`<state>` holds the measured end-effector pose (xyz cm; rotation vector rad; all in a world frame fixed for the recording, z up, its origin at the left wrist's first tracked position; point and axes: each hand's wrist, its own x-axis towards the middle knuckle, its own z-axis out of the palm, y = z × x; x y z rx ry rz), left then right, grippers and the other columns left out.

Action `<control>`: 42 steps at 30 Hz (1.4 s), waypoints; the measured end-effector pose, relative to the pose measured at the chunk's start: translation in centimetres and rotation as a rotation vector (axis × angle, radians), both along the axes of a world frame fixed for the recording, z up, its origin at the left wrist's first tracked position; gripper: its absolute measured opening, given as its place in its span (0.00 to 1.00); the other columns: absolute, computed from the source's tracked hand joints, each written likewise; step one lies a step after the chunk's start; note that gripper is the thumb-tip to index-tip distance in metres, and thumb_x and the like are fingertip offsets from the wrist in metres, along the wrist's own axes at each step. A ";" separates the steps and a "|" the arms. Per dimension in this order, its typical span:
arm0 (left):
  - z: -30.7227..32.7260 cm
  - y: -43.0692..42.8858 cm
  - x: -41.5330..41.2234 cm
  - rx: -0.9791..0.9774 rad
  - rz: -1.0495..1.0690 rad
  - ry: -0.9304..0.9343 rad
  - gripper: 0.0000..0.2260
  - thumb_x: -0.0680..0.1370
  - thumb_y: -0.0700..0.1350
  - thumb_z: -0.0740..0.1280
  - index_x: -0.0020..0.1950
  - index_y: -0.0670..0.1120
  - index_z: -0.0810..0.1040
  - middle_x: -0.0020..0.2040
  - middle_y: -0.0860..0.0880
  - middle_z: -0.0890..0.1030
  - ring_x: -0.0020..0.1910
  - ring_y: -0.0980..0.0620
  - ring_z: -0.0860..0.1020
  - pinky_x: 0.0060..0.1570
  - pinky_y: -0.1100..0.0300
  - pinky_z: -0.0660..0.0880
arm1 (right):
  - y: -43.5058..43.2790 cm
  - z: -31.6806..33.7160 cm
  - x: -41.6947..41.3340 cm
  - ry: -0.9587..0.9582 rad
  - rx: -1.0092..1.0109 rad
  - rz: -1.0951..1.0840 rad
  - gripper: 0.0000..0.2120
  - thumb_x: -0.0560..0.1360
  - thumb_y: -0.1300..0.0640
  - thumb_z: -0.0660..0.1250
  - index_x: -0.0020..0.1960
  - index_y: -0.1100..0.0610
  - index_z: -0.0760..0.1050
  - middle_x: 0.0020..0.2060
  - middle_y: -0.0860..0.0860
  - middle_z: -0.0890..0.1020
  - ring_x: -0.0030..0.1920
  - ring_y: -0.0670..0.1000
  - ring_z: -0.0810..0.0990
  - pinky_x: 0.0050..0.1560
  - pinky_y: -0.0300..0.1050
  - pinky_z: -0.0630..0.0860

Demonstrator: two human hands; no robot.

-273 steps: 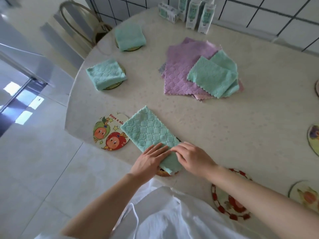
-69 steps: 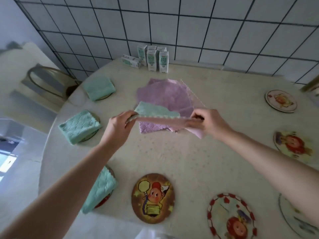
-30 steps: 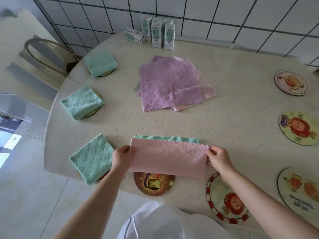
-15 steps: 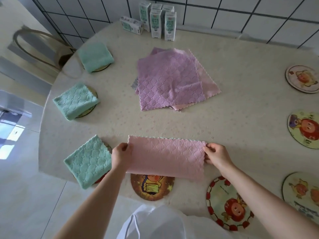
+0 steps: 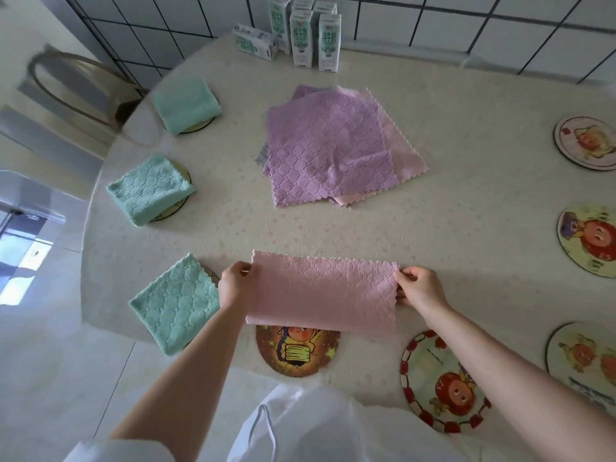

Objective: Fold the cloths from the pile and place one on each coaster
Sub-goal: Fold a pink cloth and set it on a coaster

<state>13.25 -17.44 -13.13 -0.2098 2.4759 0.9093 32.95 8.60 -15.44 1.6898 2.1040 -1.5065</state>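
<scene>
A pink cloth (image 5: 323,291), folded in half into a wide strip, lies near the table's front edge. My left hand (image 5: 236,284) grips its left end and my right hand (image 5: 420,288) grips its right end. Its near edge overlaps a round orange cartoon coaster (image 5: 297,353). The pile (image 5: 328,146) of flat cloths, purple on top with pink beneath, sits mid-table. Three folded green cloths rest on coasters along the left rim: near (image 5: 175,303), middle (image 5: 150,190) and far (image 5: 185,105).
Bare cartoon coasters ring the right side: a red-bordered one (image 5: 441,383) near me and three more (image 5: 588,356), (image 5: 588,240), (image 5: 585,141). Milk cartons (image 5: 305,31) stand at the back by the tiled wall. A chair (image 5: 78,86) stands beyond the table's left edge.
The pink-and-green cloth taken from the pile was brought to the front edge and laid down folded; its green underside no longer shows. Both hands still hold its ends.
</scene>
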 end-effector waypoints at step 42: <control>-3.2 -9.7 9.7 -0.189 -1.115 0.589 0.27 0.79 0.54 0.55 0.77 0.48 0.56 0.77 0.51 0.57 0.76 0.52 0.53 0.73 0.48 0.49 | -8.2 2.0 5.6 -0.042 1.034 1.239 0.17 0.62 0.70 0.67 0.49 0.58 0.73 0.41 0.53 0.75 0.41 0.56 0.74 0.42 0.50 0.76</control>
